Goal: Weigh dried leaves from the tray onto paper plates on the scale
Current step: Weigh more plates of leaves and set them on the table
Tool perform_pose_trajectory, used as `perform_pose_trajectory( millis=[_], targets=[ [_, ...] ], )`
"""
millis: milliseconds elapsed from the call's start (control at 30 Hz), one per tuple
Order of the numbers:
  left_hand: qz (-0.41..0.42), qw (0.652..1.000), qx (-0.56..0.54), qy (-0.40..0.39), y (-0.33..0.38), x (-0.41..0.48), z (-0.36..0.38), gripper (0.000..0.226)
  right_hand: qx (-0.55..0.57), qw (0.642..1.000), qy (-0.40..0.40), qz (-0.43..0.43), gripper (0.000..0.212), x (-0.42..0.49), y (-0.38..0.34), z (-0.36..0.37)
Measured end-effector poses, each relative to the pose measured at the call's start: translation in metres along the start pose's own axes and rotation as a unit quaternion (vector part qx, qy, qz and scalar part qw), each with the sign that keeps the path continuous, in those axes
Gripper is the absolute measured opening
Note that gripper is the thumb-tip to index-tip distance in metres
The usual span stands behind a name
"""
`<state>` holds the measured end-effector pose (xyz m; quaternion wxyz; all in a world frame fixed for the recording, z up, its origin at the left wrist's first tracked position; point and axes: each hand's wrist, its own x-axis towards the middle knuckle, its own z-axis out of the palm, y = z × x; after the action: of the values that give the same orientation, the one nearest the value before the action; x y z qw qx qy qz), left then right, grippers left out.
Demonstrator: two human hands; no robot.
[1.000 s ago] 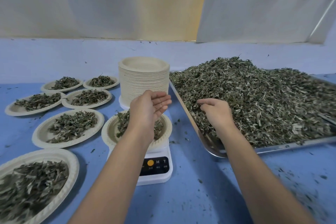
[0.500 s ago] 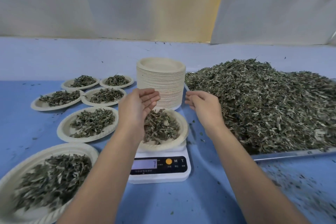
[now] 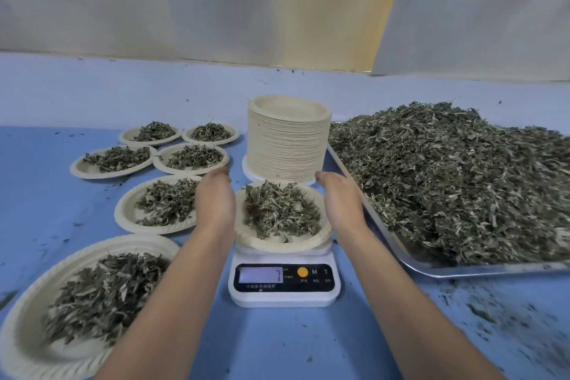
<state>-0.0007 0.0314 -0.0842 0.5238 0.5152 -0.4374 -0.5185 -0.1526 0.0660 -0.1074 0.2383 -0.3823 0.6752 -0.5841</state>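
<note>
My left hand (image 3: 214, 203) and right hand (image 3: 342, 203) now sit on either side of the round beige paper plate (image 3: 277, 245) at the centre of the frame, one alongside each edge of its rim. A second ago the left was cupped palm-up above this plate and the right was in the heap on the right. Both have since come down and closed in. The fingers of both hands are stretched forward and hold no leaves. Whether my thumbs hook under the rim I cannot tell, because they are hidden.

The plate rests on the white digital kitchen scale (image 3: 283, 293), lower centre, and carries a mound of dried grey-green leaves (image 3: 280, 213). The lit display shows what looks like a 7; the rest is too faint to read.

I judge this portion finished and the plate ready to lift off — probably to join the six filled paper plates (image 3: 125, 210) spread across the left of the frame on the blue tabletop (image 3: 293, 342). A tall stack of empty beige paper plates (image 3: 288, 139) stands just behind the scale. The shallow silver metal tray (image 3: 462, 270) on the right is still heaped high — much weighing remains.
</note>
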Motion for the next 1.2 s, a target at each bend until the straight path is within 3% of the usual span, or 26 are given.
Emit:
perform_pose_trajectory(
  millis=[267, 433, 667, 800, 1000, 1200],
  targets=[
    [-0.016, 1.0, 0.018, 0.008, -0.001, 0.009, -0.006, 0.042, 0.033, 0.999, 0.0, -0.021, 0.03, 0.004, -0.003, 0.006],
    [-0.049, 0.997, -0.05, 0.027, 0.01, 0.026, -0.022, 0.051, 0.027, 0.998, 0.003, -0.059, 0.05, 0.003, -0.015, 0.022],
    [-0.05, 0.994, -0.091, 0.032, 0.035, 0.058, -0.072, 0.042, 0.131, 0.989, -0.002, -0.062, 0.052, 0.002, -0.04, 0.07],
    [-0.04, 0.995, -0.063, 0.069, 0.034, 0.066, -0.106, 0.055, 0.151, 0.986, 0.019, -0.07, 0.049, -0.001, -0.055, 0.113],
    [-0.047, 0.986, -0.033, 0.155, 0.028, 0.084, -0.167, 0.009, 0.122, 0.99, -0.037, -0.06, 0.043, -0.013, -0.068, 0.181],
    [-0.069, 0.958, -0.083, 0.265, 0.013, 0.115, -0.233, 0.031, 0.092, 0.993, -0.067, -0.027, 0.032, -0.015, -0.07, 0.202]
  ],
)
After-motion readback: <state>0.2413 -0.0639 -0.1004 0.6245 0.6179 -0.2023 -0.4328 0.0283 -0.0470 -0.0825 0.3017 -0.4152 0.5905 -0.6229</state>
